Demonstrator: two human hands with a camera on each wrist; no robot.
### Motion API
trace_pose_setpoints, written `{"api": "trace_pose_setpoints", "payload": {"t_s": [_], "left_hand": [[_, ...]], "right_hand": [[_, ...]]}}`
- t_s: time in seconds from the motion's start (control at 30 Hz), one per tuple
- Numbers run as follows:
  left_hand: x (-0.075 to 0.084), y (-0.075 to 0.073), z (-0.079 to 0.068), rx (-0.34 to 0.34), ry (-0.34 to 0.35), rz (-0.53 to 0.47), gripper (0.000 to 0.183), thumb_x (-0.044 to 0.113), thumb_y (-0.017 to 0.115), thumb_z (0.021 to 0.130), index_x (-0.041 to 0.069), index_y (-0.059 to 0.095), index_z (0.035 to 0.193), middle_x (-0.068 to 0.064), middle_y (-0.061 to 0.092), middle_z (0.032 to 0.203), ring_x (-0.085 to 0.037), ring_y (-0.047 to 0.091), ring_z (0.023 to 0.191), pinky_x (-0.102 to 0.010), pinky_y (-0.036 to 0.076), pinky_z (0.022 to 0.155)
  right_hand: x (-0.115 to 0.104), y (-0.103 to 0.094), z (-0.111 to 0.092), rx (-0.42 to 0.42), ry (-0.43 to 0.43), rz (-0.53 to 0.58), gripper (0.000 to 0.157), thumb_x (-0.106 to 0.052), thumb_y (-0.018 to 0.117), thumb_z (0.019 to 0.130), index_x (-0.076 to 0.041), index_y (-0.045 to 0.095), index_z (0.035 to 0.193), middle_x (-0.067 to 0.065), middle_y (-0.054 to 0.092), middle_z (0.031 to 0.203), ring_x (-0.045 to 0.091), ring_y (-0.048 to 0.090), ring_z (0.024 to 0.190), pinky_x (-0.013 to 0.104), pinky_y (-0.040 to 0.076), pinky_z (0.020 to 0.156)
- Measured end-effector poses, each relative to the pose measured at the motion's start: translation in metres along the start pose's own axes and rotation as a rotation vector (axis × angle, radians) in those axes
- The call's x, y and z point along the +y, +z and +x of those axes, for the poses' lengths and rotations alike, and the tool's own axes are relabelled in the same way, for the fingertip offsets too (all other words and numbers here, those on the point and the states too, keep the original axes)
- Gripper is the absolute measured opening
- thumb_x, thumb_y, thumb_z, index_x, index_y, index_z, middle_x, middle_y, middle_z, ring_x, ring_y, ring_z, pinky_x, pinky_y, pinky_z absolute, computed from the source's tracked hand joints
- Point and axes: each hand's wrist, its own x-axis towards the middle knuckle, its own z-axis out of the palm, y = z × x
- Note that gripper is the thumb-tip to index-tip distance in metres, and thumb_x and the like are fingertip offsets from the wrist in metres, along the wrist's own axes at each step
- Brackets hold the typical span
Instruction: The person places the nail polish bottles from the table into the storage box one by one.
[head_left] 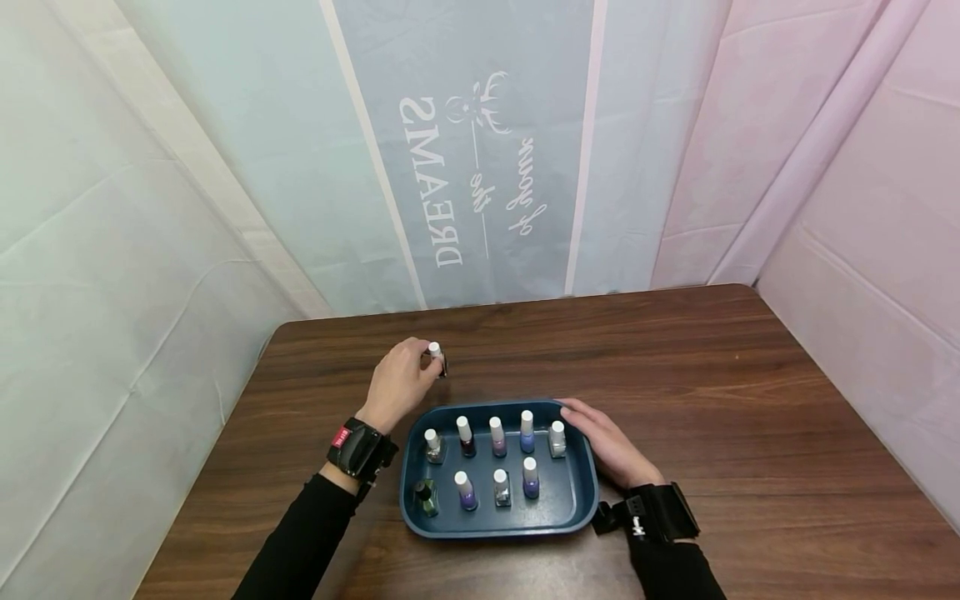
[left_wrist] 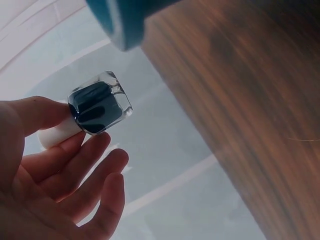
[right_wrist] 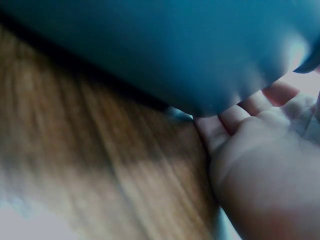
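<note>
My left hand (head_left: 402, 379) pinches a nail polish bottle (left_wrist: 100, 107) by its white cap, thumb against fingers. The bottle is clear glass with dark polish; in the head view it is above the table, beyond the tray's far left corner. A dark blue tray (head_left: 498, 527) lies in front of me, holding several nail polish bottles in two rows. Most have white caps, like the purple bottle (head_left: 466, 492); a green bottle (head_left: 427, 497) at the near left has a dark cap. My right hand (head_left: 611, 442) holds the tray's far right corner, fingers along its outer wall (right_wrist: 150, 55).
The brown wooden table (head_left: 780, 433) extends on both sides of the tray. Behind its far edge hangs a pale printed cloth (head_left: 480, 167), with further cloth at the left and right. Each wrist wears a black camera strap (head_left: 362, 450).
</note>
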Motion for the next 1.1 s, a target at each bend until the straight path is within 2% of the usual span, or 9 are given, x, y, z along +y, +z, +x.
{"api": "trace_pose_setpoints", "payload": {"t_s": [0.27,0.63,1.1], "left_hand": [[0.010,-0.003,-0.004,0.011,0.042,-0.011,0.013,0.022,0.058,0.094,0.014,0.068,0.090,-0.006,0.066,0.102,-0.018,0.058,0.082,-0.033,0.049,0.068],[0.026,-0.011,-0.010,-0.008,0.088,-0.056,0.014,0.022,0.057,0.094,0.014,0.068,0.095,-0.006,0.066,0.103,-0.020,0.059,0.086,-0.034,0.049,0.072],[0.042,-0.014,-0.013,0.030,0.171,-0.017,0.012,0.021,0.059,0.094,0.018,0.067,0.084,-0.001,0.065,0.092,-0.012,0.049,0.072,-0.026,0.042,0.062]], "right_hand": [[0.000,0.000,-0.001,0.011,0.010,-0.003,0.059,-0.047,0.043,0.099,-0.008,0.042,0.143,0.016,0.046,0.143,0.024,0.047,0.128,0.040,0.041,0.107],[-0.001,0.000,0.001,0.035,0.003,-0.013,0.058,-0.047,0.044,0.098,-0.008,0.044,0.142,0.015,0.048,0.141,0.023,0.048,0.126,0.037,0.042,0.105],[0.001,0.000,0.001,0.022,-0.002,-0.004,0.057,-0.046,0.044,0.099,-0.008,0.044,0.141,0.016,0.049,0.140,0.023,0.050,0.126,0.035,0.044,0.103]]}}
